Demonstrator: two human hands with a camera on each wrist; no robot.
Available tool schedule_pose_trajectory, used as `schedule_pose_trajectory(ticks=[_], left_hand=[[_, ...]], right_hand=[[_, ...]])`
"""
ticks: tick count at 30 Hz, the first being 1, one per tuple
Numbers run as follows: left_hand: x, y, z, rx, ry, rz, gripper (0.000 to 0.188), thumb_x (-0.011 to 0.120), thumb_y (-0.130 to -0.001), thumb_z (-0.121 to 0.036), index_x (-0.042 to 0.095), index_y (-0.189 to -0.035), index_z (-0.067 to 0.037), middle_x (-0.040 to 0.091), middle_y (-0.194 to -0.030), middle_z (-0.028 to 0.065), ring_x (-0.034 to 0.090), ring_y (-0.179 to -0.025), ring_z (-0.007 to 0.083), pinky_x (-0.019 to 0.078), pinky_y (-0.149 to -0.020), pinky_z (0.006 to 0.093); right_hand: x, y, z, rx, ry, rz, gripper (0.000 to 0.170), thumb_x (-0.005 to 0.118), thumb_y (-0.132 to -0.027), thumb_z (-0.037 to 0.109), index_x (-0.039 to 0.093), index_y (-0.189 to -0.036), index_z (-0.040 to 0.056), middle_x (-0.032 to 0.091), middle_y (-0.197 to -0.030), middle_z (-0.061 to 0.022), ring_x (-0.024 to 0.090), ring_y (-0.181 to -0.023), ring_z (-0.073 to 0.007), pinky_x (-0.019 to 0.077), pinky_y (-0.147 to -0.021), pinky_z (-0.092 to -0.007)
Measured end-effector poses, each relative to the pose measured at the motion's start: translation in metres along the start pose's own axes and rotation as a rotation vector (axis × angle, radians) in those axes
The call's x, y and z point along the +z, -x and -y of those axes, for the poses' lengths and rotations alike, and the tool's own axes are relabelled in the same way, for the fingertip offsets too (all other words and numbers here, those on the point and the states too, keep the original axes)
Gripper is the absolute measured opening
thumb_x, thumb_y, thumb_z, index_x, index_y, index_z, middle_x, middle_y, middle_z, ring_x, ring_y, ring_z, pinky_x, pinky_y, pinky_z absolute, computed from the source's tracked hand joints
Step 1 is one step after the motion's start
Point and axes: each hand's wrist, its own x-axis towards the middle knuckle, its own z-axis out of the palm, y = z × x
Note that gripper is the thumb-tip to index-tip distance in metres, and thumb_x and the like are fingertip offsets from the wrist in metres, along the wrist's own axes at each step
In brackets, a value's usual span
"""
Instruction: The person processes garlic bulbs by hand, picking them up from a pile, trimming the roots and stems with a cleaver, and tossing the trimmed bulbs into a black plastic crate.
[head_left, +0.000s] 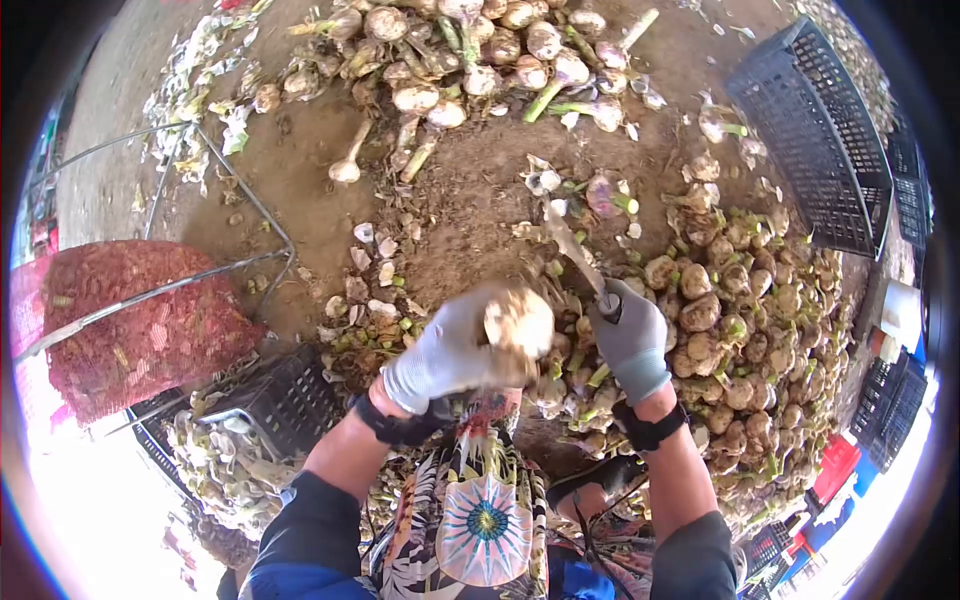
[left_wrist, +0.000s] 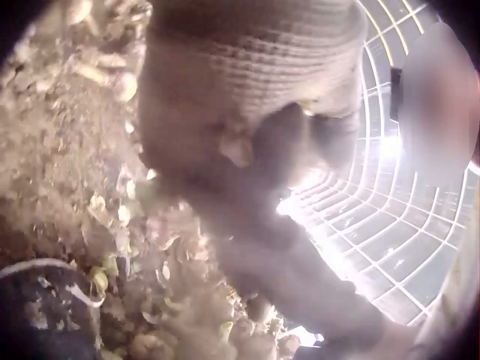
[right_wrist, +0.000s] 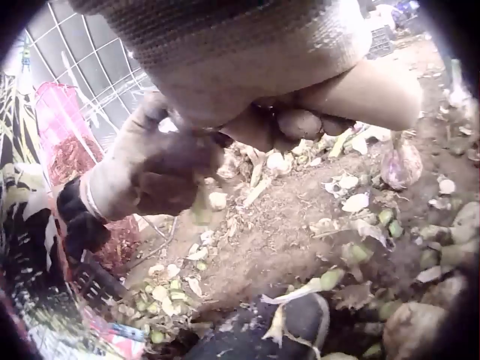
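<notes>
My gloved left hand [head_left: 430, 345] holds a garlic bulb [head_left: 522, 322] low in front of the body, blurred in the head view. A knife with a worn blade [head_left: 572, 244] is gripped in my gloved right hand [head_left: 634, 338], its tip pointing up and away to the left. The two hands are apart, with the bulb between them. In the right wrist view the curled fingers [right_wrist: 296, 126] of my right hand overlap the left hand [right_wrist: 157, 161]. My left glove [left_wrist: 247, 67] fills the top of the left wrist view, where the bulb is mostly hidden.
Trimmed garlic bulbs [head_left: 740, 340] lie heaped at the right. Garlic with stalks [head_left: 470, 60] is piled ahead. Black crates [head_left: 815, 135] stand at the far right and lower left [head_left: 290, 400]. A red mesh sack [head_left: 150, 325] sits left beside a metal frame [head_left: 245, 190].
</notes>
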Motion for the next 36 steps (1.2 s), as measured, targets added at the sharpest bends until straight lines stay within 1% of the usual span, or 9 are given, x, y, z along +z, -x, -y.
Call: schedule_pose_trajectory(ticks=[11,14,20,22,26,27,29,31,36], left_hand=[[-0.010,-0.013,0.014,0.505,-1.345,0.105,0.033,0.067,-0.071,-0.004,0.066,-0.102,-0.016,0.064,-0.106,0.0049,0.064,-0.098,0.0304,0.0447,-0.094,0.0476],[-0.017,-0.007,0.009,0.655,-1.289,0.082,0.032,0.067,-0.071,-0.003,0.066,-0.100,-0.015,0.063,-0.106,0.0058,0.064,-0.100,0.0281,0.0462,-0.094,0.0457],[0.011,-0.016,0.013,0.373,-0.680,-0.164,0.058,0.071,-0.076,0.000,0.052,-0.130,-0.001,0.057,-0.112,0.0175,0.062,-0.104,0.0305,0.0493,-0.092,0.0371],[0.032,-0.031,0.008,0.388,-0.656,-0.260,0.060,0.072,-0.077,-0.003,0.050,-0.132,-0.001,0.057,-0.121,0.0190,0.062,-0.106,0.0307,0.0515,-0.090,0.0376],[0.091,-0.044,0.009,0.467,-0.555,0.210,0.062,0.071,-0.079,-0.009,0.050,-0.138,-0.009,0.057,-0.130,0.0179,0.065,-0.108,0.0341,0.0554,-0.090,0.0396],[0.086,-0.043,-0.007,0.532,-0.584,0.150,0.059,0.070,-0.080,-0.008,0.053,-0.137,-0.010,0.059,-0.127,0.0169,0.065,-0.109,0.0334,0.0553,-0.090,0.0392],[0.049,-0.049,-0.040,0.628,-0.663,-0.068,0.047,0.069,-0.080,-0.005,0.063,-0.126,-0.011,0.065,-0.116,0.0145,0.065,-0.110,0.0308,0.0554,-0.090,0.0377],[-0.025,-0.060,-0.038,0.772,-1.111,-0.490,0.036,0.063,-0.072,0.002,0.070,-0.102,-0.015,0.070,-0.110,0.0062,0.068,-0.092,0.0254,0.0578,-0.075,0.0360],[-0.195,-0.059,0.008,-0.076,-1.639,-0.740,0.044,0.066,-0.077,0.000,0.065,-0.119,-0.013,0.058,-0.130,0.0177,0.064,-0.109,0.0309,0.0528,-0.096,0.0385]], right_hand=[[-0.001,-0.005,0.029,-0.210,-0.100,0.292,0.025,0.068,-0.082,0.026,0.071,-0.104,0.0156,0.070,-0.084,-0.0170,0.067,-0.081,-0.0393,0.0544,-0.073,-0.0464],[0.018,0.002,-0.028,-0.010,0.064,0.397,0.034,0.070,-0.082,0.034,0.071,-0.106,0.0100,0.071,-0.080,-0.0150,0.069,-0.079,-0.0371,0.0547,-0.073,-0.0446],[0.042,0.045,-0.022,0.199,-0.695,0.337,0.028,0.073,-0.084,0.014,0.071,-0.107,-0.0011,0.069,-0.073,-0.0032,0.063,-0.064,-0.0143,0.0496,-0.061,-0.0308],[0.041,0.054,-0.013,0.646,-1.132,0.391,0.020,0.072,-0.085,0.014,0.073,-0.101,0.0017,0.063,-0.068,-0.0006,0.060,-0.060,-0.0137,0.0486,-0.058,-0.0286],[0.179,0.104,-0.098,0.217,-1.588,0.202,0.033,0.063,-0.096,0.019,0.059,-0.123,0.0001,0.069,-0.097,-0.0106,0.065,-0.086,-0.0198,0.0542,-0.064,-0.0368],[0.175,0.110,-0.082,0.269,-1.813,0.104,0.032,0.063,-0.096,0.017,0.059,-0.122,0.0004,0.069,-0.097,-0.0101,0.065,-0.085,-0.0193,0.0538,-0.063,-0.0360],[0.075,0.070,-0.030,0.421,-0.862,0.502,0.018,0.068,-0.091,0.007,0.068,-0.107,0.0010,0.067,-0.079,-0.0040,0.061,-0.064,-0.0120,0.0480,-0.052,-0.0269],[0.052,0.062,-0.014,0.484,-1.081,0.303,0.010,0.070,-0.086,0.000,0.070,-0.096,-0.0013,0.065,-0.073,-0.0017,0.057,-0.056,-0.0077,0.0433,-0.049,-0.0227],[0.050,0.052,-0.028,0.516,-1.057,0.158,0.015,0.072,-0.084,0.000,0.070,-0.099,-0.0019,0.066,-0.073,-0.0025,0.056,-0.054,-0.0080,0.0433,-0.046,-0.0246]])
